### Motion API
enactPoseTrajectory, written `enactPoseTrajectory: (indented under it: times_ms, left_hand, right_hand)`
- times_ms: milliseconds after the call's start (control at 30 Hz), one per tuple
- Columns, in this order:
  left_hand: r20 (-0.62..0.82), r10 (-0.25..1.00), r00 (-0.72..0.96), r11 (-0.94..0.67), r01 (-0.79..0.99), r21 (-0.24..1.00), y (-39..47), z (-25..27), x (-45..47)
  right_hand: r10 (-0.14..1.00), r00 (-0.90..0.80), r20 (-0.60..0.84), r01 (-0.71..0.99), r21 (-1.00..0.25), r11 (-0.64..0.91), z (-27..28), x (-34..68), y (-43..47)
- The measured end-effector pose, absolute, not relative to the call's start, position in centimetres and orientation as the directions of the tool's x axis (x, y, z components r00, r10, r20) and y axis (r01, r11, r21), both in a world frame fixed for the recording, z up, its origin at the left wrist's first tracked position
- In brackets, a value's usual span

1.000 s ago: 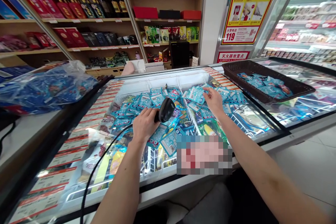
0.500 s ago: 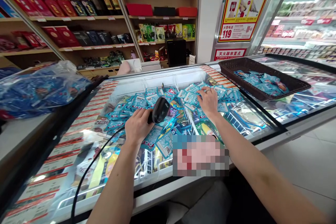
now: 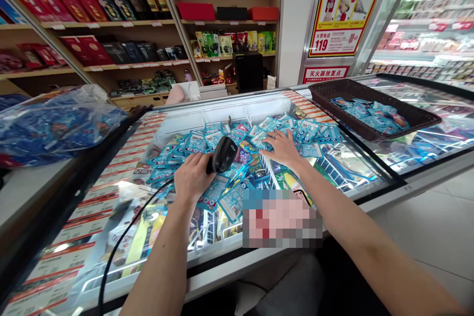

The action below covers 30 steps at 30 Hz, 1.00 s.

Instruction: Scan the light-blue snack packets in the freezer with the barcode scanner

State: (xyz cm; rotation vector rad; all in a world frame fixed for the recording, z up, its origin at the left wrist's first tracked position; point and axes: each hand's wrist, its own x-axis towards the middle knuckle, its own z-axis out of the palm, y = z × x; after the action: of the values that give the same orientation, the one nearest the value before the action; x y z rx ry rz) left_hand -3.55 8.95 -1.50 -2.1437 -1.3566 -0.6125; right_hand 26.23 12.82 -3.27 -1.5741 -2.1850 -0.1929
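Note:
My left hand (image 3: 192,177) is wrapped round the handle of a black corded barcode scanner (image 3: 224,154), whose head points right over the glass. Its black cable (image 3: 126,237) trails down to the lower left. My right hand (image 3: 283,147) has its fingers apart over the right-hand pile of small blue packets (image 3: 309,131); whether the fingertips touch a packet I cannot tell. More blue packets (image 3: 196,142) lie in a loose heap beyond and left of the scanner. Two or so packets (image 3: 230,202) lie below the scanner, one showing a barcode.
The packets rest on a glass-topped chest freezer (image 3: 218,280). A brown basket (image 3: 374,131) with similar packets stands at the right. At the left lies a clear plastic bag (image 3: 59,123) of blue goods. A pixelated patch covers something near the front edge. Shelves (image 3: 229,22) stand behind.
My right hand has shifted left across the packets, its fingers now turned more to the left. My left hand holds the scanner nearly where it was.

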Motion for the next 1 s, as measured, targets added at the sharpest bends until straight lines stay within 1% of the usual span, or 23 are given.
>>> enactPoseTrajectory:
  times_ms: [333, 467, 600, 733, 800, 867, 1000]
  left_hand:
    - [0.639, 0.668, 0.382, -0.354, 0.918, -0.179, 9.0, -1.4, -3.7]
    - [0.642, 0.671, 0.37, -0.34, 0.924, -0.176, 9.0, -1.4, -3.8]
    - [0.642, 0.676, 0.361, -0.332, 0.927, -0.172, 8.9, -1.3, -3.7]
    - [0.637, 0.685, 0.353, -0.333, 0.93, -0.157, 8.7, -1.2, -3.7]
    - [0.64, 0.688, 0.343, -0.331, 0.932, -0.144, 8.7, -1.1, -3.6]
    - [0.643, 0.69, 0.333, -0.326, 0.936, -0.135, 8.6, -1.1, -3.6]
    - [0.64, 0.698, 0.32, -0.316, 0.941, -0.125, 8.6, -1.1, -3.6]
  right_hand:
    - [0.874, -0.169, 0.456, 0.957, -0.134, 0.256, -3.3, 26.3, 12.8]
    - [0.867, -0.187, 0.462, 0.956, -0.119, 0.269, -3.3, 26.2, 12.8]
    - [0.845, -0.25, 0.473, 0.929, -0.129, 0.347, -3.0, 26.0, 12.5]
    - [0.793, -0.345, 0.502, 0.844, -0.203, 0.496, -2.3, 25.4, 12.0]
    - [0.78, -0.422, 0.461, 0.775, -0.263, 0.575, -1.9, 24.9, 11.7]
    - [0.765, -0.516, 0.386, 0.694, -0.335, 0.637, -1.5, 24.4, 11.2]
    - [0.686, -0.689, 0.234, 0.55, -0.449, 0.704, -0.7, 23.5, 10.2]
